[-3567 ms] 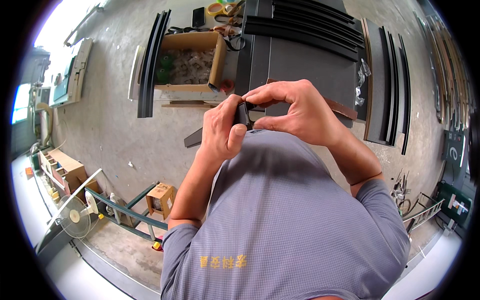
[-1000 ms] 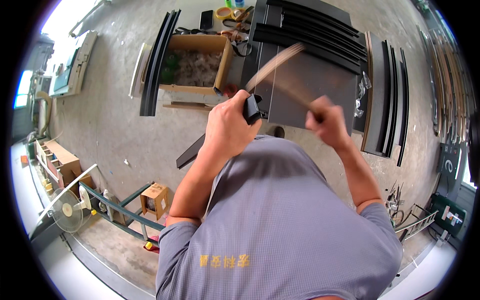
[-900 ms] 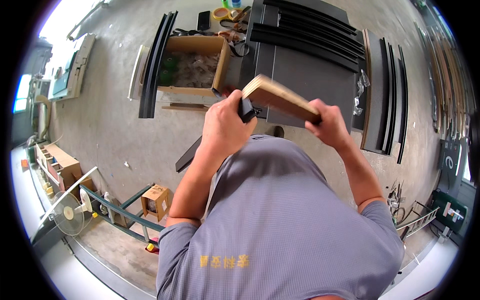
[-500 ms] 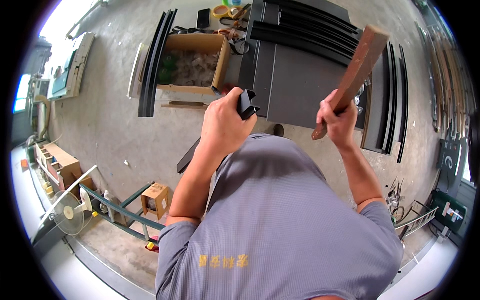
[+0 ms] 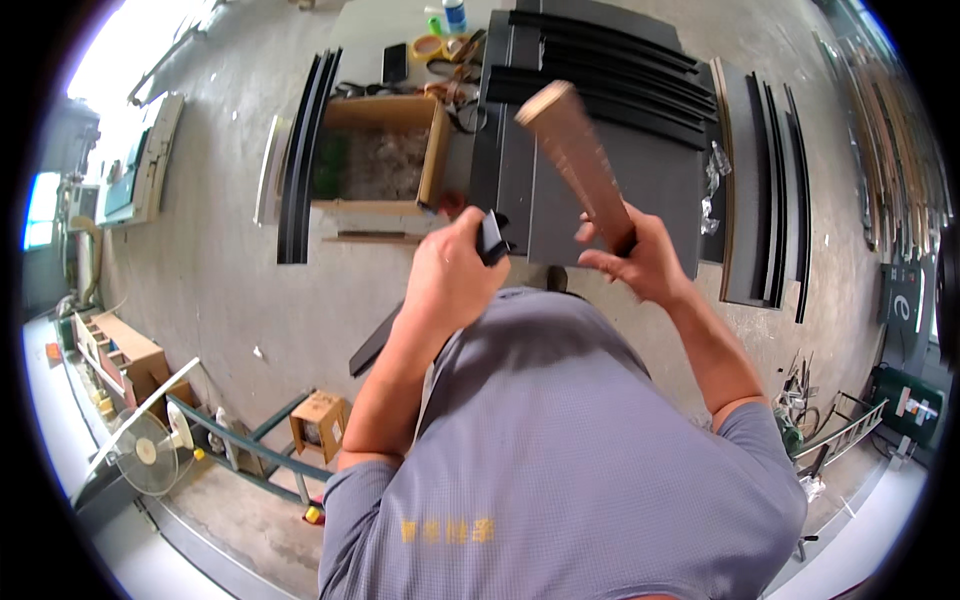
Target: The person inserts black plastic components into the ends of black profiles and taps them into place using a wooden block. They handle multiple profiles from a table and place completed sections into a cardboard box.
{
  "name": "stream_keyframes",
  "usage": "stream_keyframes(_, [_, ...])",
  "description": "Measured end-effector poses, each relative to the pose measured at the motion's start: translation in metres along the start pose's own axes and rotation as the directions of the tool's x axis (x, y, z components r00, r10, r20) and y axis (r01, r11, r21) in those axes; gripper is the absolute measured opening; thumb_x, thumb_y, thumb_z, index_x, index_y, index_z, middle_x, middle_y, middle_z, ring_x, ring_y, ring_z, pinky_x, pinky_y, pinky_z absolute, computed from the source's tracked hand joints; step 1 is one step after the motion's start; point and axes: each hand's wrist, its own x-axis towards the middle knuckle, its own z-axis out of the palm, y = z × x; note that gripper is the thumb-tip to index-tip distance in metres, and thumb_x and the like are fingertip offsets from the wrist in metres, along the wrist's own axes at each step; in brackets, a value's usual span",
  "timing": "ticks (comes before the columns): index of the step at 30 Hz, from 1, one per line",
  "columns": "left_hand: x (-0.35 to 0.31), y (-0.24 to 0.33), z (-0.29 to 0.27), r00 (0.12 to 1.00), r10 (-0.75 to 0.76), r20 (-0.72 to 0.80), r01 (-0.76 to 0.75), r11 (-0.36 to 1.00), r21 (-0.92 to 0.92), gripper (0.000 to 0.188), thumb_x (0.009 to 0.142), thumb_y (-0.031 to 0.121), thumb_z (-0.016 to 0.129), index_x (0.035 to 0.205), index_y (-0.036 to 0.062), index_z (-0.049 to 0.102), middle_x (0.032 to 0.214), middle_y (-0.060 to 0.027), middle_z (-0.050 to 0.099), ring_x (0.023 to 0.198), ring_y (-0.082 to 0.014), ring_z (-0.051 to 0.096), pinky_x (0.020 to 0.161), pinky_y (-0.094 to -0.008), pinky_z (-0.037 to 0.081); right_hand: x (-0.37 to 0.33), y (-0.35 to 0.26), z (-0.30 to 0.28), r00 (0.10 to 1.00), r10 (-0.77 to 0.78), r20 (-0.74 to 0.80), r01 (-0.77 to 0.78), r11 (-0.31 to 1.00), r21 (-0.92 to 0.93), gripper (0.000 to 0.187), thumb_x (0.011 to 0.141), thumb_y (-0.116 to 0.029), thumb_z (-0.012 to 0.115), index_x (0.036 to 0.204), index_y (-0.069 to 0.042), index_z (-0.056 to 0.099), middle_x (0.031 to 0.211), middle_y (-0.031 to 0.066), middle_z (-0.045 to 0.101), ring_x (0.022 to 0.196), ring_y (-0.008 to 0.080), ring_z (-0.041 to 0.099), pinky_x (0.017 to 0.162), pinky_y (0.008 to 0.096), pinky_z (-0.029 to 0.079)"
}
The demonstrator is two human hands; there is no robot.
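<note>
Item: wooden block [image 5: 578, 160], brown, long. Gripped at its lower end by the right hand [image 5: 640, 262]; half a second ago it was raised toward one o'clock, now it swings back in toward eleven, blurred with motion.

Item: black profile piece [image 5: 492, 238], short end showing. Clenched in the left hand [image 5: 450, 280], unmoved throughout.

Reading: a hammering stroke, the block likely seating the piece.

Surroundings: open cardboard box [image 5: 380, 155] at ten o'clock; black strips [image 5: 600, 60] on the bench at twelve.
</note>
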Motion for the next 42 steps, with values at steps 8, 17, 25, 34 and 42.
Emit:
stream_keyframes(8, [0.009, 0.022, 0.024, 0.933, 0.048, 0.356, -0.096, 0.988, 0.121, 0.057, 0.09, 0.022, 0.07, 0.134, 0.0013, 0.04, 0.096, -0.0275, 0.074, 0.094, -0.0485, 0.071, 0.083, -0.054, 0.055, 0.016, -0.025, 0.022, 0.988, -0.078, 0.134, 0.046, 0.972, 0.229, 0.051, 0.076, -0.006, 0.094, 0.12, 0.001, 0.069, 0.1, 0.002, 0.072, 0.081, 0.0066, 0.062, 0.071, 0.0282, 0.057])
stream_keyframes(17, [-0.014, -0.07, -0.037, 0.917, -0.064, 0.394, -0.02, 0.978, 0.206, 0.04, 0.087, 0.022, 0.077, 0.12, 0.004, 0.063, 0.106, -0.0212, 0.073, 0.101, -0.0422, 0.069, 0.087, -0.0484, 0.054, -0.012, 0.068, -0.114, 0.816, 0.233, -0.529, 0.089, 0.854, 0.513, 0.045, 0.087, -0.014, 0.085, 0.125, -0.002, 0.063, 0.106, 0.0135, 0.078, 0.058, 0.0092, 0.059, 0.055, 0.0232, 0.05])
stream_keyframes(25, [0.007, -0.199, -0.049, 0.966, -0.021, -0.257, 0.051, 0.992, 0.113, 0.049, 0.09, 0.013, 0.078, 0.134, -0.0017, 0.063, 0.105, -0.0227, 0.073, 0.097, -0.0354, 0.071, 0.088, -0.0419, 0.055, -0.038, 0.091, -0.084, 0.756, 0.331, -0.565, -0.04, 0.885, 0.464, 0.036, 0.096, -0.01, 0.075, 0.126, 0.002, 0.06, 0.099, 0.01, 0.07, 0.057, 0.0133, 0.061, 0.054, 0.028, 0.05])
stream_keyframes(34, [0.078, -0.24, -0.103, 0.911, -0.254, -0.325, 0.322, 0.931, 0.174, 0.072, 0.086, 0.018, 0.076, 0.151, -0.0002, 0.051, 0.115, -0.0222, 0.073, 0.103, -0.0311, 0.072, 0.091, -0.0409, 0.056, -0.053, 0.097, -0.04, 0.745, 0.409, -0.526, -0.139, 0.867, 0.478, 0.039, 0.095, -0.008, 0.073, 0.128, 0.004, 0.057, 0.093, 0.0068, 0.065, 0.055, 0.0128, 0.061, 0.052, 0.0294, 0.049])
stream_keyframes(42, [0.113, -0.296, -0.096, 0.943, -0.092, -0.319, 0.239, 0.854, 0.461, 0.068, 0.087, 0.028, 0.074, 0.148, 0.0035, 0.056, 0.135, -0.0193, 0.065, 0.127, -0.0388, 0.061, 0.104, -0.0469, 0.052, -0.067, 0.097, -0.021, 0.736, 0.442, -0.513, -0.179, 0.857, 0.482, 0.04, 0.095, -0.009, 0.074, 0.128, 0.004, 0.056, 0.093, 0.006, 0.064, 0.055, 0.0131, 0.061, 0.053, 0.0299, 0.049])
